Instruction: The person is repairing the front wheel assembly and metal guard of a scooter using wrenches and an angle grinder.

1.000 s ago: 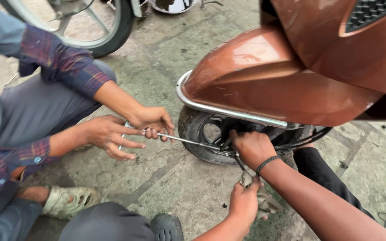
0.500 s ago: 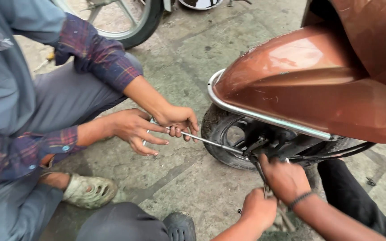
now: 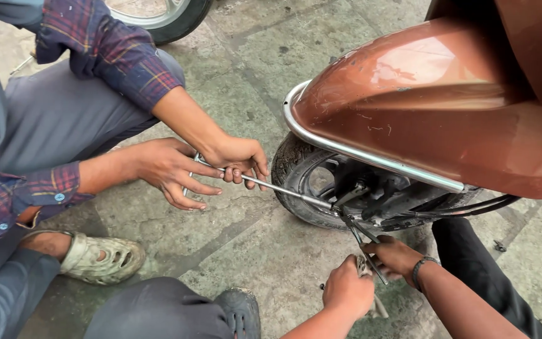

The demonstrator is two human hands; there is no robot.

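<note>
1. Since the earlier frame both hands have slid lower, off the wheel hub.
2. Thin wrench (image 3: 360,246) slants from the hub down toward them.
3. Left hand (image 3: 347,290) is fisted around its lower end; right hand (image 3: 394,256), nearer the wheel (image 3: 296,188), pinches the shaft.
4. Opposite, a co-worker's hands (image 3: 205,166) hold a long T-bar (image 3: 271,186) pointing into the same hub.

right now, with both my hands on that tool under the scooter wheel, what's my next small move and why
Probably hold the tool steady at the wheel hub: your left hand and right hand grip it, while a co-worker's hands hold a long T-handle wrench reaching the hub opposite.
</note>
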